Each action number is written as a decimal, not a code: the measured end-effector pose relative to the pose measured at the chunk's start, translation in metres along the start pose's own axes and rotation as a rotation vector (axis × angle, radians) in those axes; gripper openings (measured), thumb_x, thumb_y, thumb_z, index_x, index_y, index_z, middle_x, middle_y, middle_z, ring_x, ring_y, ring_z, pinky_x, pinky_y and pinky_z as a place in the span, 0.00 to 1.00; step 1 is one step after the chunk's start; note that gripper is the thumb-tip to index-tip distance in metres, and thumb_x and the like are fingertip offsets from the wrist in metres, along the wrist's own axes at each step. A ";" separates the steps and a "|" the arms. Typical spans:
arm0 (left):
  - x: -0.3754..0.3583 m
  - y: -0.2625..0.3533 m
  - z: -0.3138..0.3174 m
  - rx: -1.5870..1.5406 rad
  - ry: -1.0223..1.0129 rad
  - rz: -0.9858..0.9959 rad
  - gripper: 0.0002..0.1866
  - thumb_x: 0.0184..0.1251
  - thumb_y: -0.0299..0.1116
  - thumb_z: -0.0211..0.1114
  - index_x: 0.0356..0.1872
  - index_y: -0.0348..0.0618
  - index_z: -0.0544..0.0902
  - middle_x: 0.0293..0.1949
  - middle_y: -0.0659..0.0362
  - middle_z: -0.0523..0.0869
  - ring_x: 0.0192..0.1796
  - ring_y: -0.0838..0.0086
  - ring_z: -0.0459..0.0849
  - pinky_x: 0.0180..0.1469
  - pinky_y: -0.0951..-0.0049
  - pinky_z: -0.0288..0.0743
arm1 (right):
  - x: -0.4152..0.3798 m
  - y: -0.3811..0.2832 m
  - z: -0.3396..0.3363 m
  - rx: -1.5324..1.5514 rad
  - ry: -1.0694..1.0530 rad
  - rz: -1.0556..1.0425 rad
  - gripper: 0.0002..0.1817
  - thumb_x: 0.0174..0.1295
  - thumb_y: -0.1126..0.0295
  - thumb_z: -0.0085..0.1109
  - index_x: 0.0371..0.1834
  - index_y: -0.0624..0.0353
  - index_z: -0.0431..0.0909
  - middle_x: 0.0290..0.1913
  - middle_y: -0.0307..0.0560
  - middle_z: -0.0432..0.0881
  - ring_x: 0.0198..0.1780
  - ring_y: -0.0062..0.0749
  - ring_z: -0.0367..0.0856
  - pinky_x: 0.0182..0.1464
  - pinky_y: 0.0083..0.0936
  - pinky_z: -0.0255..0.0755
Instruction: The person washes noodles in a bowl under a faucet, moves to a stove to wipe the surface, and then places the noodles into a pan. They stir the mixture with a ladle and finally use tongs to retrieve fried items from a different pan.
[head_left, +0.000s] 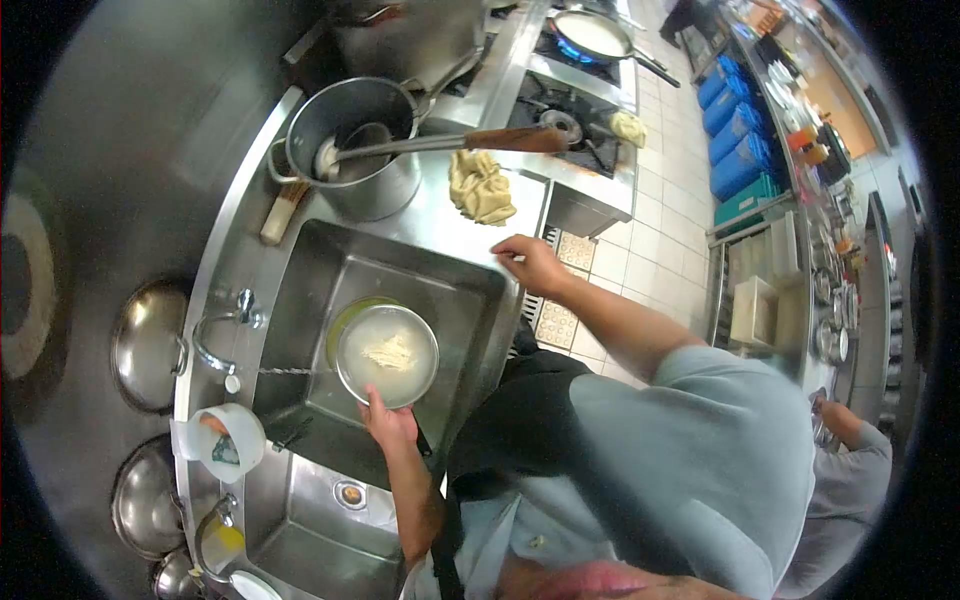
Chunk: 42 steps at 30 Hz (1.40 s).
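My left hand (390,425) is closed on the near side of a round metal pan (433,385), whose black handle (424,441) shows beside my wrist. Cloudy whitish liquid fills the pan, with a pale yellowish heap (390,352) in it that I cannot identify. The pan is over a steel sink basin (470,300), above a yellow-green round vessel (345,322) that it mostly covers. By the counter's edge, my right hand (530,264) has loosely curled fingers and no visible object. A crumpled yellowish cloth (480,188) lies on the counter near it.
A big pot (370,195) with a wooden-handled utensil (515,141) stands beyond the sink. Left are a faucet (212,345) with a thin stream, a brush (280,215) and a plastic container (235,455). A frying pan (592,34) sits over blue flame. Another person's arm (840,422) shows at right.
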<state>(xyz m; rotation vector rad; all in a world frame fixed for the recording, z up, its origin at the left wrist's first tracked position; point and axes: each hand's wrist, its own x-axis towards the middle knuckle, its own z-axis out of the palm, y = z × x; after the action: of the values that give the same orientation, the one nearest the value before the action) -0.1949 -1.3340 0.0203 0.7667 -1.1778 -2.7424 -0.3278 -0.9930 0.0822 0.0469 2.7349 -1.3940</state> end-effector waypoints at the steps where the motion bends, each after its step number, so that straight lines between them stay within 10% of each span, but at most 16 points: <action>1: 0.002 -0.007 0.014 0.012 -0.011 -0.027 0.28 0.77 0.43 0.57 0.72 0.46 0.62 0.64 0.51 0.74 0.60 0.59 0.79 0.53 0.56 0.79 | -0.012 0.040 -0.027 -0.058 0.032 0.021 0.10 0.66 0.71 0.61 0.47 0.61 0.84 0.46 0.54 0.85 0.47 0.42 0.86 0.52 0.33 0.79; 15: 0.011 -0.160 0.209 0.388 0.248 0.027 0.30 0.74 0.54 0.58 0.68 0.47 0.67 0.57 0.49 0.79 0.45 0.59 0.85 0.28 0.66 0.79 | -0.190 0.336 -0.290 -0.010 0.349 0.461 0.09 0.66 0.71 0.59 0.45 0.63 0.83 0.35 0.50 0.87 0.34 0.32 0.84 0.39 0.28 0.77; 24: 0.009 -0.134 0.299 1.005 0.508 0.377 0.30 0.65 0.53 0.69 0.51 0.31 0.80 0.54 0.49 0.82 0.51 0.62 0.81 0.55 0.63 0.75 | -0.159 0.416 -0.408 0.229 0.520 0.583 0.11 0.69 0.70 0.56 0.51 0.63 0.80 0.35 0.42 0.84 0.29 0.22 0.79 0.30 0.21 0.74; 27: 0.040 -0.145 0.328 1.089 0.718 0.813 0.24 0.68 0.43 0.68 0.54 0.33 0.78 0.56 0.50 0.80 0.54 0.64 0.79 0.59 0.65 0.72 | -0.130 0.434 -0.433 0.270 0.454 0.688 0.12 0.69 0.69 0.55 0.51 0.63 0.80 0.34 0.41 0.84 0.29 0.22 0.79 0.28 0.21 0.74; 32: 0.085 -0.239 0.467 1.007 0.112 0.795 0.18 0.71 0.32 0.63 0.58 0.38 0.76 0.55 0.54 0.81 0.56 0.68 0.78 0.61 0.67 0.71 | -0.141 0.522 -0.460 0.301 0.243 0.957 0.13 0.66 0.66 0.60 0.49 0.62 0.81 0.32 0.44 0.83 0.26 0.27 0.79 0.26 0.26 0.75; 38: 0.107 -0.444 0.662 1.183 -0.728 0.174 0.19 0.66 0.37 0.68 0.55 0.40 0.82 0.51 0.51 0.86 0.54 0.65 0.84 0.56 0.67 0.76 | -0.252 0.629 -0.490 0.632 0.398 1.260 0.17 0.65 0.65 0.60 0.54 0.60 0.76 0.33 0.48 0.82 0.25 0.35 0.81 0.25 0.35 0.76; 42: 0.085 -0.500 0.729 2.004 -0.502 0.204 0.45 0.64 0.58 0.63 0.74 0.39 0.60 0.77 0.36 0.49 0.78 0.39 0.42 0.77 0.45 0.38 | -0.316 0.658 -0.493 0.545 0.497 1.209 0.14 0.65 0.63 0.59 0.49 0.58 0.75 0.31 0.47 0.80 0.26 0.36 0.80 0.25 0.36 0.75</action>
<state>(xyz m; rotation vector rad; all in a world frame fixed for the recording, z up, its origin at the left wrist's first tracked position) -0.5399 -0.5165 0.0637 -0.2395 -3.4656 -0.6610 0.0022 -0.2061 -0.1351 1.8582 1.6907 -1.6351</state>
